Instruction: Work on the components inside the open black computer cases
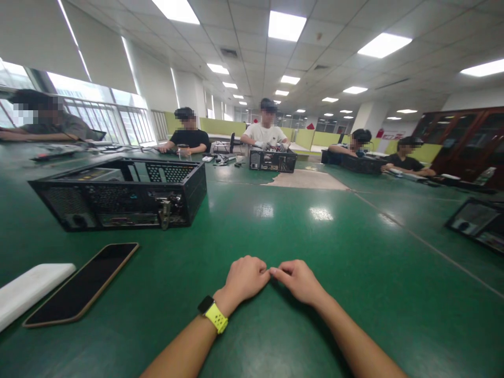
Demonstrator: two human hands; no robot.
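Note:
My left hand (247, 276) rests on the green tabletop (275, 336) with its fingers curled in. Around that wrist is a watch with a bright yellow strap (217, 318). Close beside it, my right hand (299, 281) is loosely closed, its thumb and forefinger pointing left. The two hands meet or nearly meet at the thumbs. Nothing shows in either one, though the undersides of the fingers are hidden. A black open-topped computer case (129, 197) stands beyond them to the left. Nearer on that side lies a phone (84, 283) with its dark screen up.
A white slab-like object (33, 289) lies left of the phone. Part of another computer case (478, 223) shows at the right edge. Across the table, a person in white gloves (268, 128) works at a case (273, 160). Several other people sit around the far side.

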